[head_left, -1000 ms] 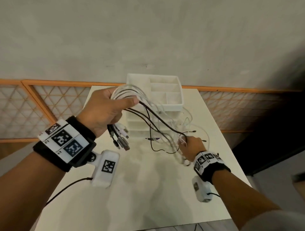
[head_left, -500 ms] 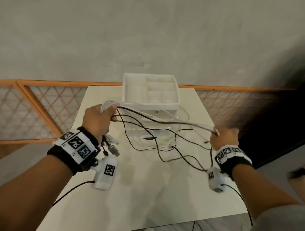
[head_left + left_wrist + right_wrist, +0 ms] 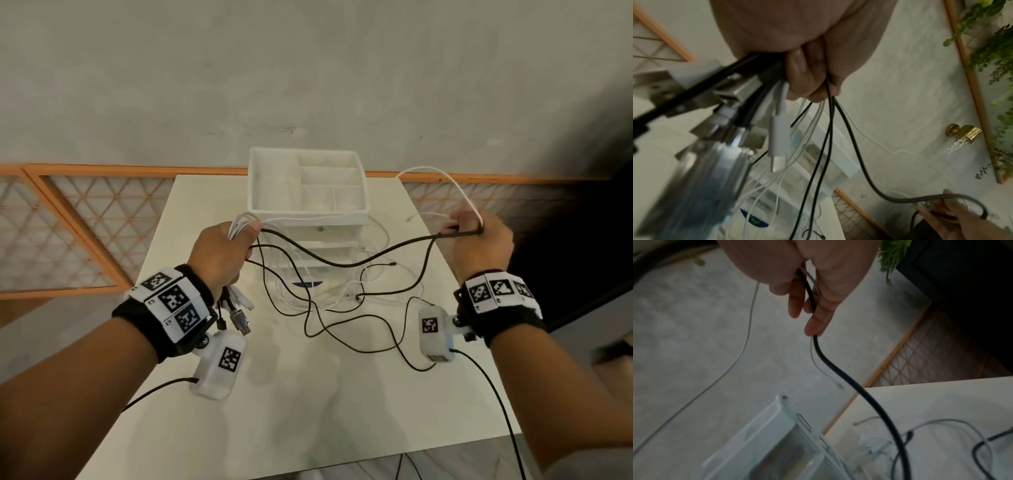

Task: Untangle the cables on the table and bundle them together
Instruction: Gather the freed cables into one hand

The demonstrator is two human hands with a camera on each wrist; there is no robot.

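My left hand (image 3: 222, 255) (image 3: 809, 78) grips a bunch of black and white cables, with their plug ends (image 3: 239, 317) (image 3: 778, 146) hanging below the fist. A thick black cable (image 3: 342, 262) (image 3: 849, 379) sags from that fist across to my right hand (image 3: 479, 240) (image 3: 813, 293), which holds it up over the table's right edge together with a thin white cable (image 3: 452, 185) that arcs above the hand. The other black and white cables (image 3: 329, 308) lie tangled in loops on the white table (image 3: 308, 411) between my hands.
A white organizer box (image 3: 308, 212) with open compartments on top and clear drawers stands at the back middle of the table. An orange-framed lattice panel (image 3: 68, 222) runs along the wall behind. Leads from the wrist cameras trail off the front edge.
My right hand has pulled the black and white cables out to the right and upward, away from the tangle. My left hand has dropped lower with its bunch of cables.
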